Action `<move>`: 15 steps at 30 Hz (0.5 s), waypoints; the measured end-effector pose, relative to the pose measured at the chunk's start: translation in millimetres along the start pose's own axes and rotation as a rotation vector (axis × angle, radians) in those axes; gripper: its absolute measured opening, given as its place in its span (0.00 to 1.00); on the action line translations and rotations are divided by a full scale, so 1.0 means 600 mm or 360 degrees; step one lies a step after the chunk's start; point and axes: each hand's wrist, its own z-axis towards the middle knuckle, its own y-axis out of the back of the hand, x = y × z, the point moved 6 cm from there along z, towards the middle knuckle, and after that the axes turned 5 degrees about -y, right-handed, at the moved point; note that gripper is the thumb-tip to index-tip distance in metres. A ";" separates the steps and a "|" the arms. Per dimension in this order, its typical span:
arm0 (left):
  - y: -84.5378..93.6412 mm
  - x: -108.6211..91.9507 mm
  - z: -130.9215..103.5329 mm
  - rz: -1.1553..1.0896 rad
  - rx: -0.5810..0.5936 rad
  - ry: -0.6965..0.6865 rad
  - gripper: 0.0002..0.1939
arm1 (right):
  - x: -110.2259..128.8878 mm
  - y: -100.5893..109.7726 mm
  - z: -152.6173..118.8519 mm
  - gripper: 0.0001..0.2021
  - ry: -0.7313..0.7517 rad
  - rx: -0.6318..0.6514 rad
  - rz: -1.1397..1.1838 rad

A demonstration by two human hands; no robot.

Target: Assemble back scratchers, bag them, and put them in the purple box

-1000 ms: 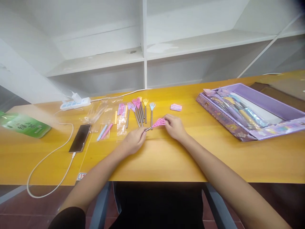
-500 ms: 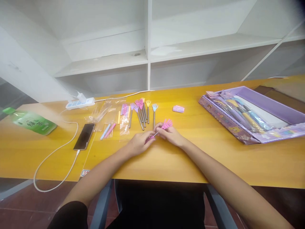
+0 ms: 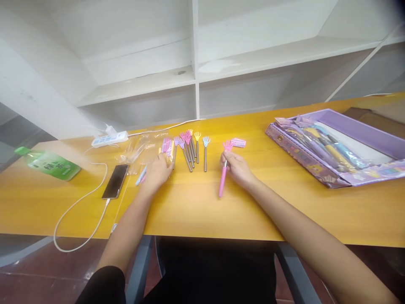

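Observation:
My right hand (image 3: 238, 168) is closed around the metal shaft of a small back scratcher with a pink claw head and a pink handle sleeve (image 3: 222, 182); the handle points toward me. To the left, my left hand (image 3: 157, 171) lies over the loose coloured handle sleeves, its fingertips by a yellow one (image 3: 160, 150). Its fingers hide whether it grips that sleeve. Pink and purple sleeves (image 3: 166, 145) lie just beyond it, and a blue sleeve (image 3: 141, 175) shows beside the wrist. Between my hands are several back scratchers (image 3: 190, 147) with bare metal shafts, and a blue-headed one (image 3: 205, 154) apart.
A purple box (image 3: 316, 169) with wrapped items stands at the right. A small pink packet (image 3: 238, 142) lies behind my right hand. On the left are a phone (image 3: 115, 181) on a white cable, a green bottle (image 3: 50, 164), a power strip (image 3: 110, 139) and clear plastic bags (image 3: 133, 152).
My hands have parted. The right hand has carried the pink back scratcher rightward and turned its handle toward me; the left has let go and moved left onto the loose sleeves.

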 end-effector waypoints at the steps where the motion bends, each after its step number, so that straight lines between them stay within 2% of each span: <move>1: 0.000 0.000 -0.002 0.0008 0.0019 0.0017 0.29 | 0.000 0.001 -0.001 0.31 0.0005 -0.0040 0.0021; 3: 0.001 0.001 -0.004 0.0026 0.0023 0.0039 0.30 | 0.001 -0.001 -0.005 0.30 0.0008 -0.0081 0.0023; 7: 0.003 0.010 -0.002 -0.0032 -0.0035 0.0015 0.29 | 0.004 -0.009 -0.013 0.31 -0.0006 -0.0023 -0.0095; 13: 0.003 0.000 0.000 -0.0573 -0.0180 -0.0280 0.26 | 0.006 -0.016 -0.017 0.32 -0.0012 0.0038 -0.0144; 15: 0.000 -0.004 -0.003 -0.0565 -0.0154 -0.0229 0.27 | 0.005 -0.022 -0.019 0.33 -0.0017 0.0094 -0.0176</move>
